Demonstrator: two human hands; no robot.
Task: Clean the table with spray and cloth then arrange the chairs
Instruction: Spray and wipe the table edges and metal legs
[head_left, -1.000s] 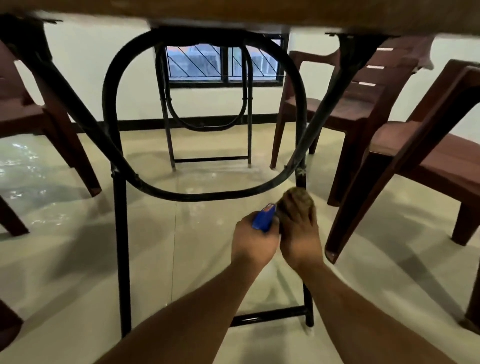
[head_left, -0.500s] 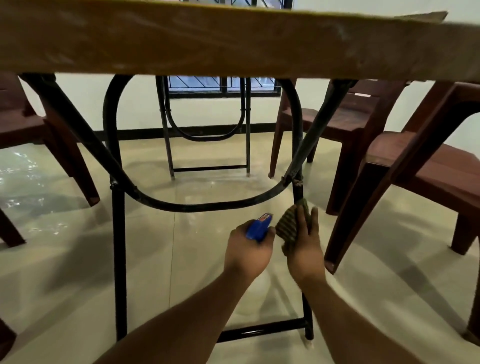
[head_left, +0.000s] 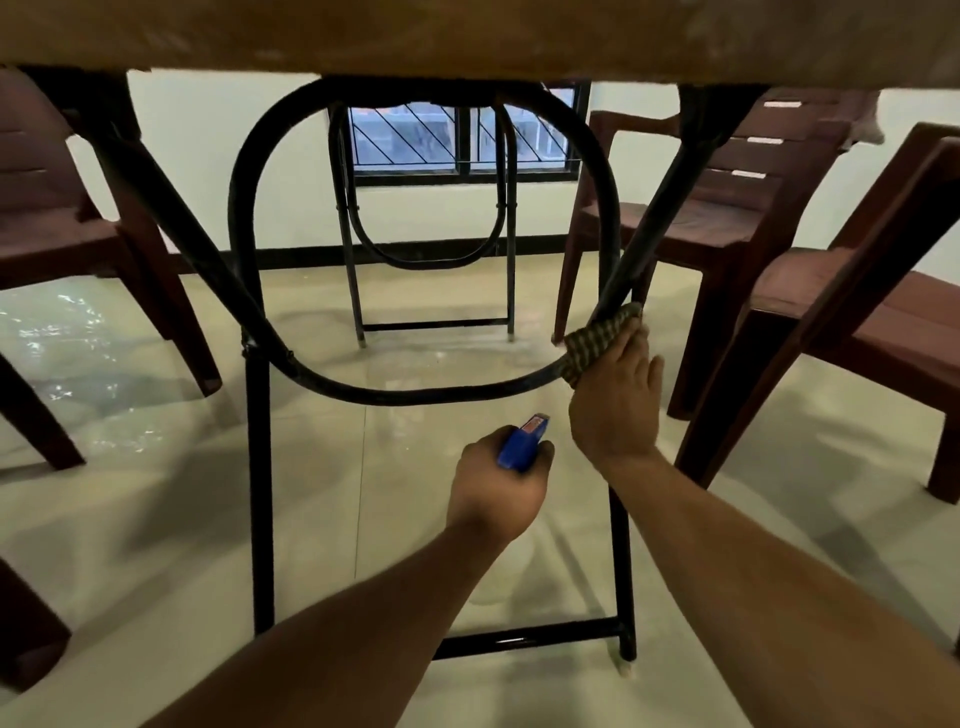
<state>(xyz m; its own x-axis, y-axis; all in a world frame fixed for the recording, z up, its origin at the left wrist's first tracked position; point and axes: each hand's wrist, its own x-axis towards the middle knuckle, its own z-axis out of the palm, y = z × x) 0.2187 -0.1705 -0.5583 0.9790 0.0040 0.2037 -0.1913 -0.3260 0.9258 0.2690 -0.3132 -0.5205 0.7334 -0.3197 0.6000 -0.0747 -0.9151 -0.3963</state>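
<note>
The wooden table (head_left: 467, 36) spans the top edge, with brown chairs (head_left: 857, 322) standing at both its sides. Under it, the right hand (head_left: 615, 400) clasps a checked cloth (head_left: 597, 343) round the black frame (head_left: 415, 392) at its right bend. Just below, the left hand (head_left: 498, 488) grips a blue spray bottle (head_left: 522, 444).

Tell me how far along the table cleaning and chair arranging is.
Done: cannot tell; the tabletop shows only its edge from below. In hand: the right hand holds the cloth round the black leg frame, the left hand grips the spray bottle. Left: the chairs stand at mixed angles, not yet arranged.
</note>
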